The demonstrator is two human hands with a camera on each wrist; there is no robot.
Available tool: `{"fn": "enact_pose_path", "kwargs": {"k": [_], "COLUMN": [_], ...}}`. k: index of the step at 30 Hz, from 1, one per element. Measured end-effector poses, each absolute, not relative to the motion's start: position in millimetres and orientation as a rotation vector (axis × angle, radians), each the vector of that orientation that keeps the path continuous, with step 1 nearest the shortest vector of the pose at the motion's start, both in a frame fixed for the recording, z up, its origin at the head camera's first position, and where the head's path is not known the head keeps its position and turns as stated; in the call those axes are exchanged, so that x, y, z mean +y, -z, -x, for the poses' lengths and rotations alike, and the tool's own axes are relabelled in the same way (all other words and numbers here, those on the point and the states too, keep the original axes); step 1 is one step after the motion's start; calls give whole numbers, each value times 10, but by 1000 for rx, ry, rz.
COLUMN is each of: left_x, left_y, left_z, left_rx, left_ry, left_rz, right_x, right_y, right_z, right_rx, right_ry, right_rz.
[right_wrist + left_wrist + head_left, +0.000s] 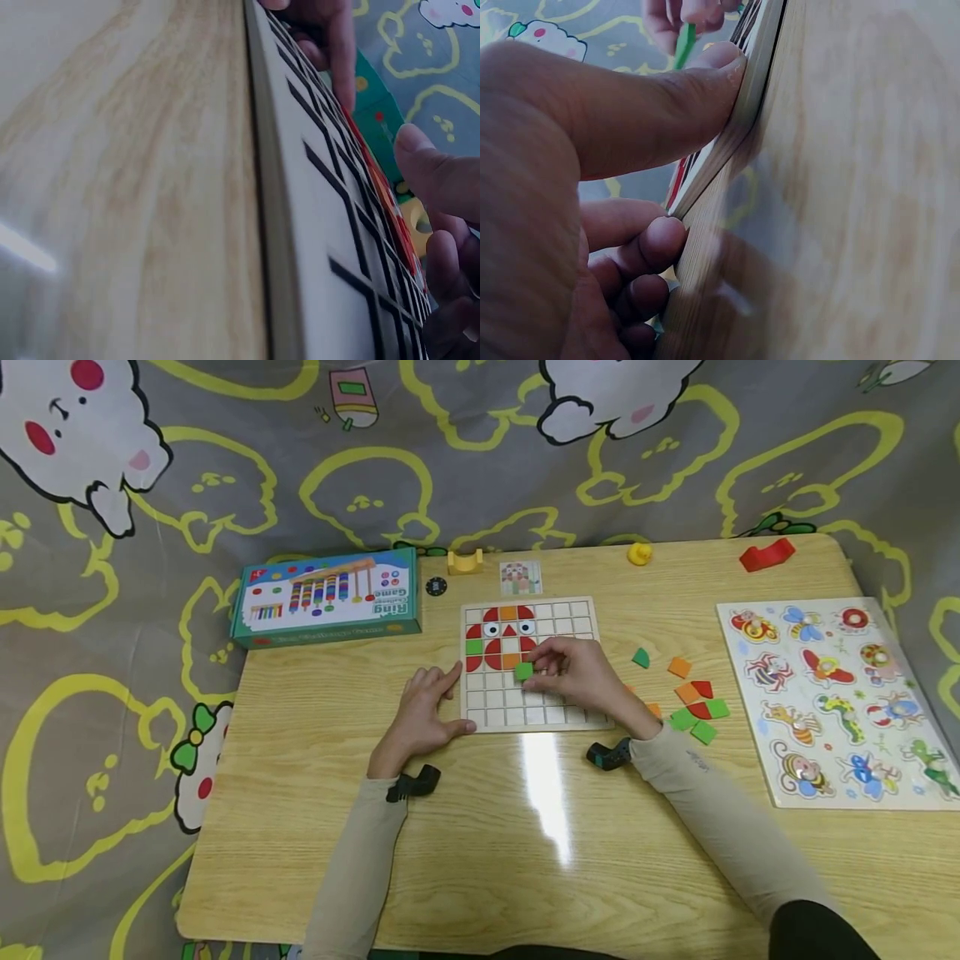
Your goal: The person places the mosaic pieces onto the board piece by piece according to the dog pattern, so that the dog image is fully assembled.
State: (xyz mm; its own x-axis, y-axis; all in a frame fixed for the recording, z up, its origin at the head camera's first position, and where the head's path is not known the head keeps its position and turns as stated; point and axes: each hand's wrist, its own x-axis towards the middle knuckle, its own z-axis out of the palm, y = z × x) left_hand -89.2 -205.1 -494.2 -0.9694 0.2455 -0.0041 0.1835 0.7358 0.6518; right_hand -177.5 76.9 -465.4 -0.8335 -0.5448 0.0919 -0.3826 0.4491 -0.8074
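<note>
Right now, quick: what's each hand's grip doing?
Left hand: open, touching the edge of the grid board.
Right hand: closed, pinching a green square piece above the board.

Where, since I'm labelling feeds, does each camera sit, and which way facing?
Head: on the head, facing forward and down at table and grid board; left hand, right hand and sleeves show.
Left wrist: worn there, facing past the left hand's thumb at the board's edge; right-hand fingertips show beyond.
Right wrist: worn there, facing across the board; right thumb and fingers at right, left hand at top.
Shared: head and left wrist both show the green piece the right hand pinches.
</note>
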Motion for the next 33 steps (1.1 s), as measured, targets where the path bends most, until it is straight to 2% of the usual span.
{"fn": "enact_pose_path", "kwargs": {"k": [10, 22, 28, 33], "left_x": [-2049, -2042, -2036, -2037], "left_y": [4946, 4946, 4938, 4938], "left_z": [907, 902, 885, 890], "left_rx": [2851, 2839, 2840, 2845], "left_ry": [-1055, -1038, -1053, -1057], "left_rz": [-361, -335, -332, -339], "right_x": [578, 609, 929, 1432], "right_y": [4638, 4645, 4566, 4488], "right_z": [1745, 1740, 1728, 1672], "right_rx": [2606, 2590, 2607, 2681], "right_ry": [1040, 1031, 1156, 1135], "right_rz": [863, 905, 974, 847]}}
